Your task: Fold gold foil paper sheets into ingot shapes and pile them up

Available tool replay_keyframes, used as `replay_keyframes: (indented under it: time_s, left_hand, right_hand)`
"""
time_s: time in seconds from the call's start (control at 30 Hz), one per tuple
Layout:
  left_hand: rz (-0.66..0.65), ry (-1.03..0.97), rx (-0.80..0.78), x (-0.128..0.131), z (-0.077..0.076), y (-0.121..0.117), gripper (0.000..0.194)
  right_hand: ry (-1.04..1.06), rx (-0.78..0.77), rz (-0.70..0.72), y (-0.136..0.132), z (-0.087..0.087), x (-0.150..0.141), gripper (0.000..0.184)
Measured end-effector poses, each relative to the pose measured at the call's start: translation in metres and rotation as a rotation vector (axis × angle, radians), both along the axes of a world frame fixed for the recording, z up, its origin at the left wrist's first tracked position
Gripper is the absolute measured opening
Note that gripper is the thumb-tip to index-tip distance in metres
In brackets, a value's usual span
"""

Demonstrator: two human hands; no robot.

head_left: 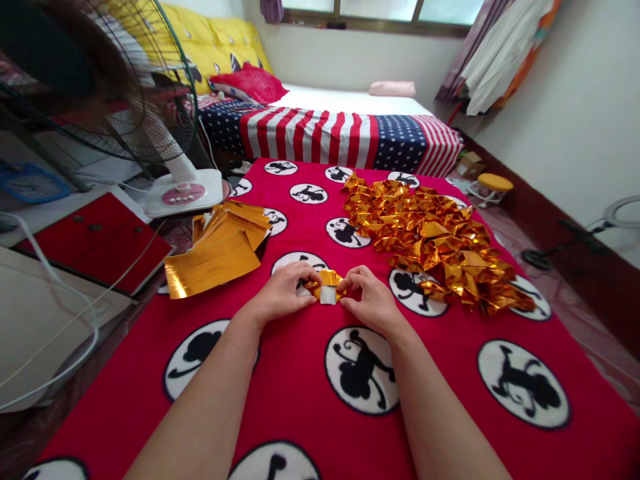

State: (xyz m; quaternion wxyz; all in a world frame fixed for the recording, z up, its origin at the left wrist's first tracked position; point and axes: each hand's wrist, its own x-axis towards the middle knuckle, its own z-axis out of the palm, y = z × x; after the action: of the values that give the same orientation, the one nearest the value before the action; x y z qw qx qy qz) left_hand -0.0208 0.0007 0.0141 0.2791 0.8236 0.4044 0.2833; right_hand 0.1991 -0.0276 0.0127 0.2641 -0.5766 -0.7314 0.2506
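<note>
Between my two hands is a small folded piece of gold foil paper, with a pale square of its underside facing me. My left hand pinches its left end between thumb and fingers. On the opposite end, my right hand pinches in the same way. Up and to the left lies a fanned stack of flat gold foil sheets. A large group of folded gold foil pieces, set in rough rows, spreads to the right of my right hand.
A red cloth with black-and-white round figures covers the table. At the left stand an electric fan and a red panel. Beyond is a bed with a stars-and-stripes cover. A yellow stool is at far right.
</note>
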Motion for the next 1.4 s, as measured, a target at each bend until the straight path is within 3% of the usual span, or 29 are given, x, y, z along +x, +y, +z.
replay_keyframes:
  time_s: [0.2,0.6,1.03,1.23,1.4]
  left_hand:
    - [0.073,-0.103,0.039,0.004,-0.01,0.002,0.021]
    - [0.065,0.036,0.277,0.005,-0.009,0.0,0.023]
    - [0.116,0.062,0.314,0.007,-0.015,0.004,0.029]
    - [0.107,0.069,0.324,0.007,-0.016,0.005,0.025]
    - [0.094,0.036,0.386,0.004,-0.018,0.007,0.022]
  right_hand:
    - [0.009,0.051,-0.084,0.001,-0.003,-0.003,0.012]
    - [0.023,0.104,-0.086,0.002,-0.003,-0.003,0.009]
    - [-0.023,0.192,-0.17,0.001,-0.011,-0.006,0.009]
    - [0.003,0.216,-0.179,0.003,-0.016,-0.007,0.04]
    - [-0.043,0.239,-0.119,0.002,-0.016,-0.005,0.035]
